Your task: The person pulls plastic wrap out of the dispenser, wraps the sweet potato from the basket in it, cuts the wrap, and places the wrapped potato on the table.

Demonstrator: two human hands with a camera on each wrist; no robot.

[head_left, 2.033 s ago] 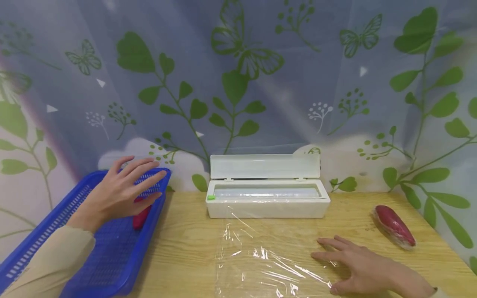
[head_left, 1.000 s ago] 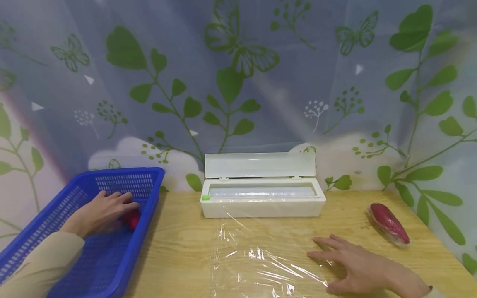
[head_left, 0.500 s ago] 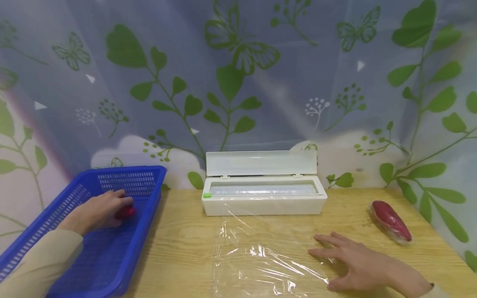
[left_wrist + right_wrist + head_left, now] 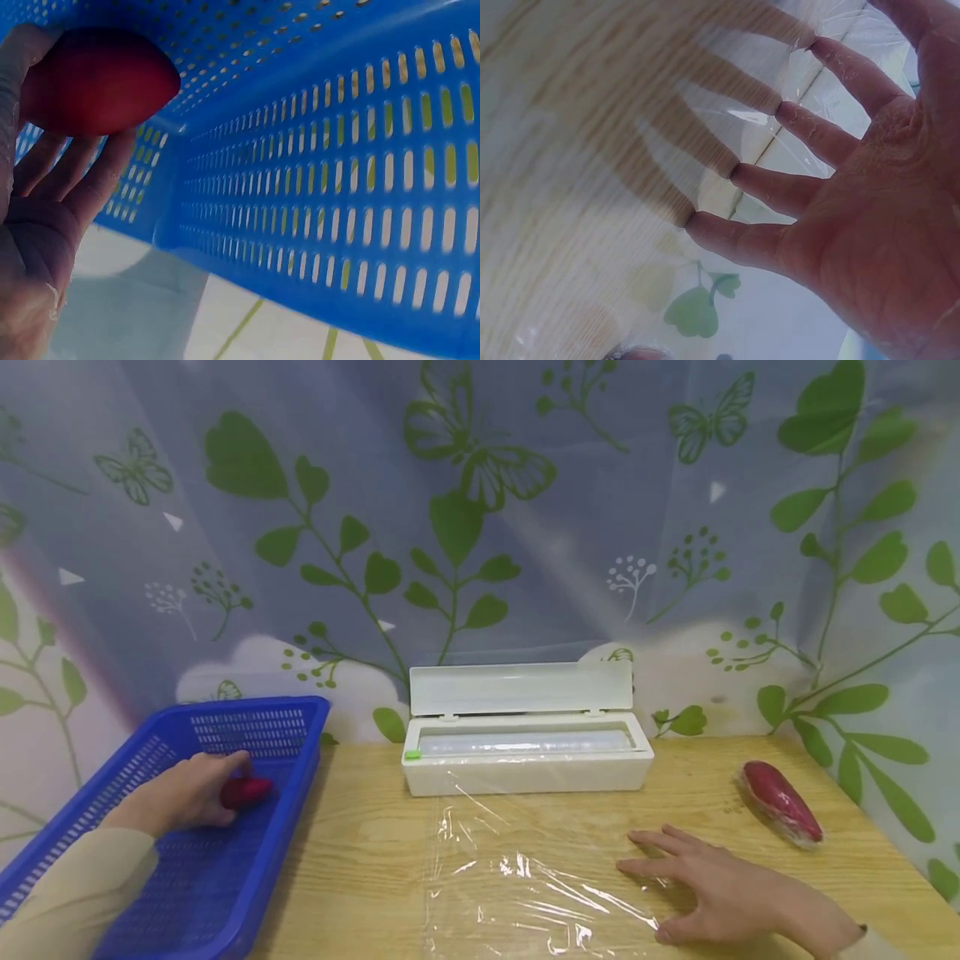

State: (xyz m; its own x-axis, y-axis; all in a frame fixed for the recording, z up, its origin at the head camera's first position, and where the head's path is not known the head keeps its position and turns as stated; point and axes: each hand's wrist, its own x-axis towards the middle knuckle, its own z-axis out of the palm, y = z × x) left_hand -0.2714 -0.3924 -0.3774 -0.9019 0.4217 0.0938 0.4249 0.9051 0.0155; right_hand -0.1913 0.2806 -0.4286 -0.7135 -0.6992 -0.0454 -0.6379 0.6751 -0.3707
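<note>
My left hand reaches into the blue plastic basket at the left and grips a smooth, red, tapered vegetable. In the left wrist view, the thumb and fingers go round this red vegetable; its exact kind is unclear. On the right, my right hand has its fingers spread, with the fingertips on the table at the edge of a sheet of clear cling film. That film runs out over the front of a white cling film dispenser, whose lid stands raised.
A film-wrapped red vegetable lies on the wooden table, beyond my right hand. Behind the table hangs a patterned curtain with leaves and butterflies. The basket's high slotted walls surround my left hand.
My left hand has come down into the basket, taken hold of the red vegetable and drawn it a little leftward. My right hand stays in place on the film's edge.
</note>
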